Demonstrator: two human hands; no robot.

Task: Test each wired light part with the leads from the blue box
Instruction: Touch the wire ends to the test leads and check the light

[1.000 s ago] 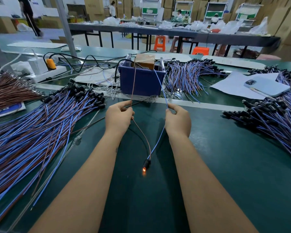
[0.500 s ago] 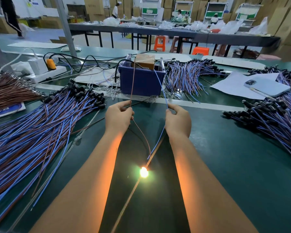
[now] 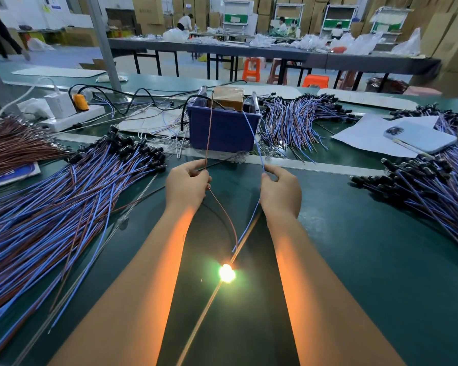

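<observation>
Chg: light part (image 3: pixel 226 272) glowing steady vs 0.5 s ago, hands unmoved | L hand (image 3: pixel 187 186) pinching brown lead (image 3: pixel 209 133), R hand (image 3: pixel 280 192) pinching blue lead (image 3: pixel 253 133) from blue box (image 3: pixel 224 128) | handling: light, floppy wires, prob. fragile lamp; taking hold nr bare wire ends.

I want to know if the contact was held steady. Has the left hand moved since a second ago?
No. The left hand sits at the same spot below the blue box, pinching the brown lead.

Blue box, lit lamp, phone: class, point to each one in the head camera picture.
blue box (image 3: pixel 226 130), head view, on its front wall.
lit lamp (image 3: pixel 226 273), head view, on the glowing bulb between the forearms.
phone (image 3: pixel 421 137), head view, on its pale back.
</observation>
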